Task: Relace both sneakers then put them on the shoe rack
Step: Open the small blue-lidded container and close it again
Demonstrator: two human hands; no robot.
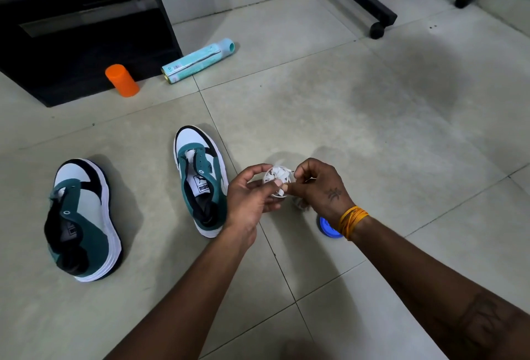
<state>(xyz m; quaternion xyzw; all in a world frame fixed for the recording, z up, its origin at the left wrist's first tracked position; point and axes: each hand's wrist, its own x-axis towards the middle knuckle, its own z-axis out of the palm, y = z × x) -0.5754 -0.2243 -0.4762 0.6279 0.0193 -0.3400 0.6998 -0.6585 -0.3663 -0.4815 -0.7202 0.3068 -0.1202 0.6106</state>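
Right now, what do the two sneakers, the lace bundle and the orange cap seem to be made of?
Sneakers: green panels look like matte suede, white panels smoother, perhaps leather; soles probably rubber.
Lace bundle: flat white woven fabric, held by both hands.
Orange cap: smooth, likely plastic.

Dim even light, soft shadows, sharp focus, curved edges

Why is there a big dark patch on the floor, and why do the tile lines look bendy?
Head view: the dark patch looks like a soft shadow on the floor, though it could be a stain; the wide-angle lens curves the tile lines; both sneakers cast shadows too.
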